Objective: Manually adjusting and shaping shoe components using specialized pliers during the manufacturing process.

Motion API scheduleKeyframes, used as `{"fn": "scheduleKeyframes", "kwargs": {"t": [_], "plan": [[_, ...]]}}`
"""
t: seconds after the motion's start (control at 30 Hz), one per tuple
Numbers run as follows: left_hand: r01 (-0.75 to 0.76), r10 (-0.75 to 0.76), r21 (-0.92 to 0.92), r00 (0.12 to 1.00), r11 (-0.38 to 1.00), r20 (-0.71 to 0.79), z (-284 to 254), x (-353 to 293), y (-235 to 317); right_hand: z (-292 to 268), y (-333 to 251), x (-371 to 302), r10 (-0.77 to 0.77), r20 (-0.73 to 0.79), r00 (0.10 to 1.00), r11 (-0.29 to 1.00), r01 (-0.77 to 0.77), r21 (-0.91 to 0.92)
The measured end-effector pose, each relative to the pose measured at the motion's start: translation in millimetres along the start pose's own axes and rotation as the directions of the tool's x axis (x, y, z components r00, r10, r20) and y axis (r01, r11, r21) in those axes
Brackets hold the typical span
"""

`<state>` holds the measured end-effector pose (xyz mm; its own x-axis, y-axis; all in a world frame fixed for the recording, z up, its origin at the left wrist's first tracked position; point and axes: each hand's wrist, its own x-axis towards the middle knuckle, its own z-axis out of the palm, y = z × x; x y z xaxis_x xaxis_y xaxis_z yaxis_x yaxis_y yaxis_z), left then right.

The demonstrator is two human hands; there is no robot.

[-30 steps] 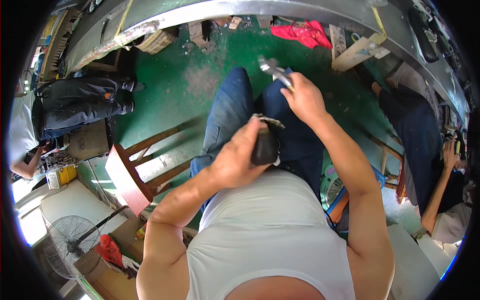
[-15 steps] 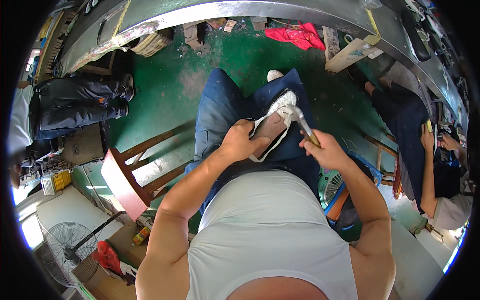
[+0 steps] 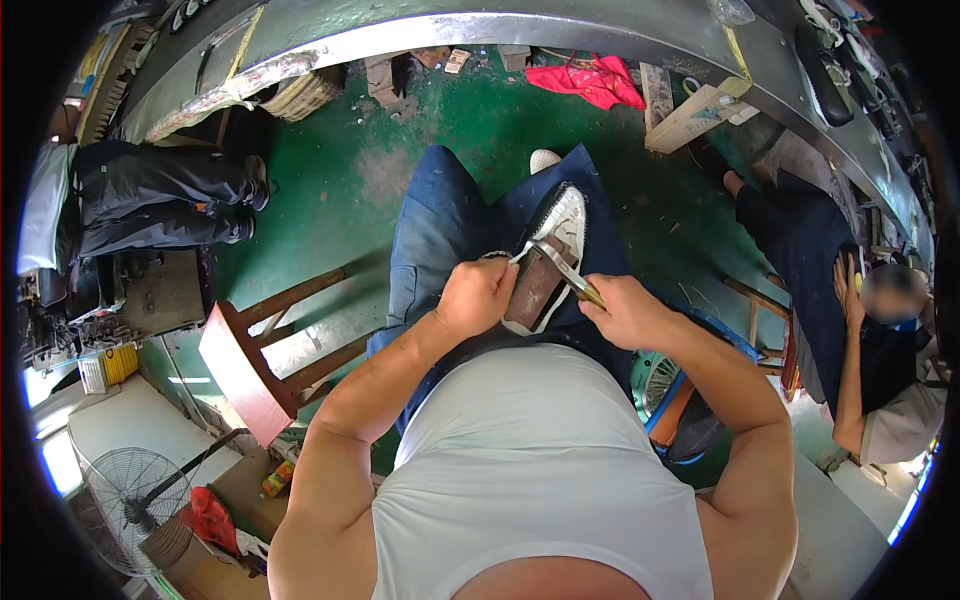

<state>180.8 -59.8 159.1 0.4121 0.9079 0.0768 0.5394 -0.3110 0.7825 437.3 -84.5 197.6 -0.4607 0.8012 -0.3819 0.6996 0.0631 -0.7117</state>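
On my blue-trousered lap lies a shoe [image 3: 540,285], sole side up. Its middle is a brown board, and a white gathered edge runs round the toe, which points away from me. My left hand [image 3: 478,297] is closed at the shoe's left edge, pinching the end of a white strip [image 3: 519,254]. My right hand [image 3: 625,312] grips a steel hammer-like tool [image 3: 563,268] by its yellowish handle. The tool's head lies over the brown board, close to the white strip and my left fingertips. My fingers partly hide the shoe's left side.
A long metal-edged bench [image 3: 430,32] curves across the front. A wooden stool [image 3: 245,375] stands at left and a green fan [image 3: 655,380] close by my right hip. Other people [image 3: 165,195] are on both sides; a red cloth [image 3: 590,80] lies ahead on the floor.
The tool's head has moved from the toe leftward and nearer to me, beside my left hand. My left hand has shifted from lying over the shoe to pinching the white strip at its edge.
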Motion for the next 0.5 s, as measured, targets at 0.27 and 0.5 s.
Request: {"fn": "scheduleKeyframes", "kwargs": {"t": [0.27, 0.5], "plan": [[0.112, -0.131, 0.134, 0.981, 0.985, 0.142, -4.4, -3.5, 3.4, -65.7, -29.6, 20.3, 0.319, 0.506, 0.801, 0.924, -0.381, 0.021], [0.501, -0.286, -0.798, 0.861, 0.335, 0.421, 47.8, 2.8, -48.1, -22.1, 13.1, 14.4, -0.006, 0.076, 0.997, 0.972, 0.024, -0.233]]}}
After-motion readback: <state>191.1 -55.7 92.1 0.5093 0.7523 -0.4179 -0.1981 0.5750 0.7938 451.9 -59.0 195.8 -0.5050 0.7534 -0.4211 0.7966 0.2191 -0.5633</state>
